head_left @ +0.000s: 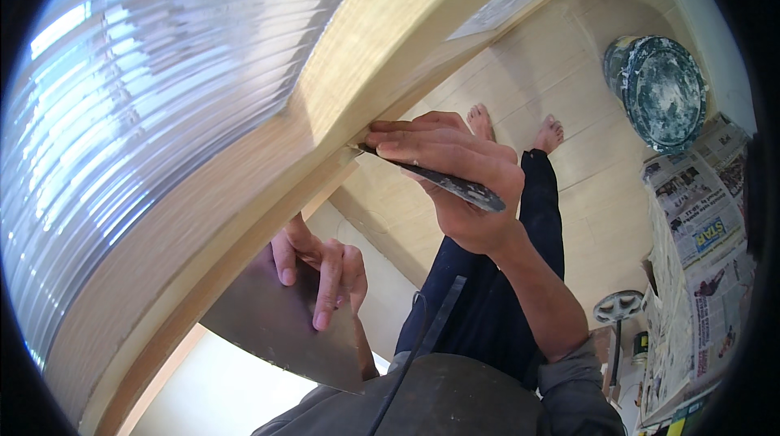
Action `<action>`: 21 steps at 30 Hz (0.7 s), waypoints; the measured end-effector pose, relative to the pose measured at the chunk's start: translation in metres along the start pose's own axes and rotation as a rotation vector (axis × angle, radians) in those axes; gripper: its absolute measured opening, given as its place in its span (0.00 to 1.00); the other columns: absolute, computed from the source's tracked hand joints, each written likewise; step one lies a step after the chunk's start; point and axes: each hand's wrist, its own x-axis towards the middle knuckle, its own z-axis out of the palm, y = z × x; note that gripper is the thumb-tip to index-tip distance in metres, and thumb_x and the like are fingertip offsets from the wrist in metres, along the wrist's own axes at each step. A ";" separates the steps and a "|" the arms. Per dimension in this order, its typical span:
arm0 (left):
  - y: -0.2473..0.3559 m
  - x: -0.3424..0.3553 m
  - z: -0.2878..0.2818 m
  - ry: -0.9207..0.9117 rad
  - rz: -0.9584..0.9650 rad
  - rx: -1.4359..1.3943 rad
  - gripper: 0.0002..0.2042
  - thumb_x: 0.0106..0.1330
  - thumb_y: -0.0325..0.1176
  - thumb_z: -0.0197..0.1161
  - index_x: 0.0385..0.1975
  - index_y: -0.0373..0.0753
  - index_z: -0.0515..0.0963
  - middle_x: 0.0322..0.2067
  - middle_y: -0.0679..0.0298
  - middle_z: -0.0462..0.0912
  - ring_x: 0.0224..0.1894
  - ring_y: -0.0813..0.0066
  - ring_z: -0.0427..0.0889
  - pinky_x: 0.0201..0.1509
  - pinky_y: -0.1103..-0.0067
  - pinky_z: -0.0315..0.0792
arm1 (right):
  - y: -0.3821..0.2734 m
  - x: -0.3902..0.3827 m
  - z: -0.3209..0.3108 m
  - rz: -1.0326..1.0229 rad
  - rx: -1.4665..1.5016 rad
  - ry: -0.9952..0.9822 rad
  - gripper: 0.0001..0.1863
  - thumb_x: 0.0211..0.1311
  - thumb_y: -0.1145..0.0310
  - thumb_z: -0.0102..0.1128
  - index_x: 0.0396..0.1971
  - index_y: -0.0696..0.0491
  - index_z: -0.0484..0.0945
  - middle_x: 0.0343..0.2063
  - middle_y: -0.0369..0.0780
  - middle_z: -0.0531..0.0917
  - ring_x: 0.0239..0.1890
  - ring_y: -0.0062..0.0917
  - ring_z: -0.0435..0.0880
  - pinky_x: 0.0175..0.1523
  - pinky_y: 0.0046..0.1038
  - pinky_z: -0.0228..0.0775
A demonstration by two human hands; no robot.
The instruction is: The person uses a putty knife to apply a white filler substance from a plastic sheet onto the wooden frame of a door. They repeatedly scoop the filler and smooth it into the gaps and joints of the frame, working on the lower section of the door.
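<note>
With a metal sheet [272, 318] pinched in the left hand [325, 265] and a scraper [473, 193] in the right hand [475, 158], the frame [244, 168] could be gouged along its edge by overtilting.

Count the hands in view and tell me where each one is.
2. The left hand, left of centre, holds a grey metal sheet; the right hand, right of centre, holds a dark scraper, its tip at the wooden frame. No others show.
</note>
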 end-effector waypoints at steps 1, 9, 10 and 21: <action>0.002 0.002 0.001 -0.014 -0.006 0.000 0.11 0.74 0.38 0.42 0.30 0.42 0.67 0.69 0.67 0.58 0.17 0.78 0.83 0.14 0.86 0.61 | -0.002 0.003 0.001 -0.006 -0.008 -0.005 0.22 0.42 0.86 0.60 0.41 0.54 0.84 0.41 0.40 0.86 0.49 0.29 0.84 0.57 0.32 0.66; 0.001 0.002 0.002 -0.020 -0.016 0.041 0.10 0.74 0.37 0.42 0.31 0.42 0.67 0.69 0.68 0.58 0.17 0.78 0.84 0.14 0.87 0.61 | -0.012 0.002 -0.007 0.068 0.068 -0.076 0.19 0.44 0.85 0.60 0.40 0.54 0.84 0.40 0.40 0.86 0.50 0.30 0.84 0.59 0.36 0.65; 0.001 0.004 0.002 -0.032 -0.023 0.029 0.10 0.74 0.37 0.42 0.31 0.42 0.67 0.69 0.68 0.58 0.18 0.78 0.84 0.14 0.87 0.61 | -0.011 0.002 -0.007 0.080 0.076 -0.047 0.20 0.45 0.85 0.60 0.40 0.54 0.84 0.40 0.40 0.86 0.50 0.30 0.83 0.59 0.36 0.65; 0.001 0.000 -0.003 -0.054 0.013 0.030 0.11 0.74 0.38 0.41 0.31 0.42 0.66 0.71 0.69 0.53 0.18 0.78 0.84 0.15 0.87 0.62 | -0.011 0.002 0.000 -0.044 -0.098 -0.062 0.18 0.51 0.85 0.59 0.44 0.58 0.81 0.39 0.46 0.86 0.49 0.36 0.84 0.56 0.40 0.69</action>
